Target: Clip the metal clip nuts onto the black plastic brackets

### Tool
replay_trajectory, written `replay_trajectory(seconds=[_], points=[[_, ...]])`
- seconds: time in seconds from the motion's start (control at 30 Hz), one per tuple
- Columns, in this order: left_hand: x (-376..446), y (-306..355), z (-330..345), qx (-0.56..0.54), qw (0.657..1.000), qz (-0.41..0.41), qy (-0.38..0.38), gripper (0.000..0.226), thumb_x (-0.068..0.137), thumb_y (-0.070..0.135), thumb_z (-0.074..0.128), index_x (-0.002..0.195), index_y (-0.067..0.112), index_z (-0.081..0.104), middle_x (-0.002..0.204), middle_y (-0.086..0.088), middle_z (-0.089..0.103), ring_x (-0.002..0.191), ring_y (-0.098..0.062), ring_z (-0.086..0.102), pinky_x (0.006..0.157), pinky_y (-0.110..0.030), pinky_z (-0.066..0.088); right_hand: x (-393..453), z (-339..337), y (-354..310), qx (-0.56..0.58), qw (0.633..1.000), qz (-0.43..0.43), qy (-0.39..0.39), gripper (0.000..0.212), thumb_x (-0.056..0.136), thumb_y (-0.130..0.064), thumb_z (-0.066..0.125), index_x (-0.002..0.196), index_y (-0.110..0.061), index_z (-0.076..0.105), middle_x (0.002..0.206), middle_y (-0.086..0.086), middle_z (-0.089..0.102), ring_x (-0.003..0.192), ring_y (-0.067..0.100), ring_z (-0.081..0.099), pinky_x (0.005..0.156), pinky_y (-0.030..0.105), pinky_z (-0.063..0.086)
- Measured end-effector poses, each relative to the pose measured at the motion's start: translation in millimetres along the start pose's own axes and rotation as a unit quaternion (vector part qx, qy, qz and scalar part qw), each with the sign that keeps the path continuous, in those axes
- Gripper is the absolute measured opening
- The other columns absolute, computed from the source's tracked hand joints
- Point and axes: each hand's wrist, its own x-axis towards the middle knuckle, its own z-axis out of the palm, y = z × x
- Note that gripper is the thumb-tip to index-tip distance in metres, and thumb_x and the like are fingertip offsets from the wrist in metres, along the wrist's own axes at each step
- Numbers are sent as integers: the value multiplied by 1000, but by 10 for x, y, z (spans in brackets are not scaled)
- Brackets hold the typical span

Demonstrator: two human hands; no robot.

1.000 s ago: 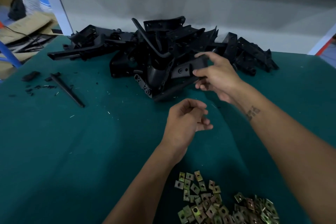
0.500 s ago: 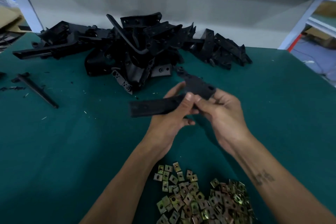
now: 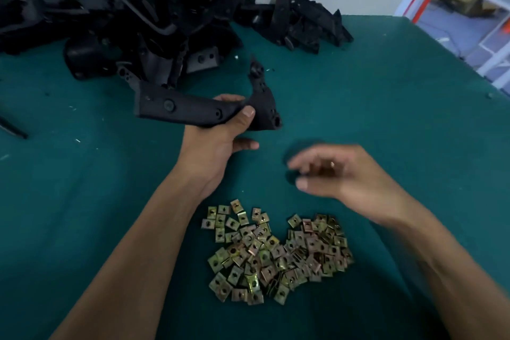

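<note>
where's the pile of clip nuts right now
In the head view the pile of clip nuts lies on the green table near its front edge, between the two forearms, just below the blurred right hand.

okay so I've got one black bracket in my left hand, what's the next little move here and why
Probably lower the right hand to the clip nut pile and pinch one nut. The left hand already has a grip on the bracket, while the right looks empty, blurred above the green table, just beyond the pile.
</note>
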Motion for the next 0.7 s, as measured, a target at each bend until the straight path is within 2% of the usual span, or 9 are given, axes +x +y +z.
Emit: replay_trajectory(seconds=[0.1,0.23,0.33,0.43,0.57,0.63,0.7], points=[[-31,-8,29,-8,999,-1,-38,18,82,12,73,94,2,64,88,-3,71,85,-16,70,64,-24,55,-451,-70,85,-45,999,-6,-11,15,82,-30,84,95,-37,80,95,-5,66,74,12,59,67,22,46],[-49,4,67,-19,999,-3,-41,15,78,10,73,90,5,67,91,-3,74,88,-17,71,69,-24,54,-709,-25,118,-62,997,-9,35,20,77,-27,81,92,-39,80,94,-6,61,64,18,51,57,23,42],[-61,21,92,-28,999,-29,-32,25,75,14,74,95,2,65,99,-7,74,90,-16,71,67,-21,53,-691,23,83,-81,996,-14,22,18,83,-13,82,83,-31,77,90,-5,62,62,16,50,58,17,39],[-80,11,124,-35,997,-52,-52,24,73,14,75,92,3,64,95,-5,75,88,-15,71,66,-21,53,-643,13,39,-106,994,-12,4,25,84,-5,80,83,-29,73,91,-5,63,62,9,52,59,15,38],[-65,12,109,-54,995,-58,-62,18,73,12,75,87,6,65,92,-3,75,89,-15,72,69,-21,55,-667,17,42,-144,989,-17,21,29,82,-16,84,101,-35,73,98,-12,61,59,13,51,56,16,40],[-55,13,81,-56,994,-59,-77,15,72,12,77,84,9,69,94,-4,75,92,-16,72,72,-22,56,-701,17,60,-148,987,-18,52,23,80,-21,85,97,-34,74,96,-12,63,61,14,54,59,14,41],[-55,12,57,-37,993,-61,-98,13,69,16,81,81,16,76,96,-5,76,94,-17,72,74,-22,56,-716,26,62,-142,987,-16,72,18,80,-19,85,87,-32,74,92,-10,66,63,17,56,58,18,43]])
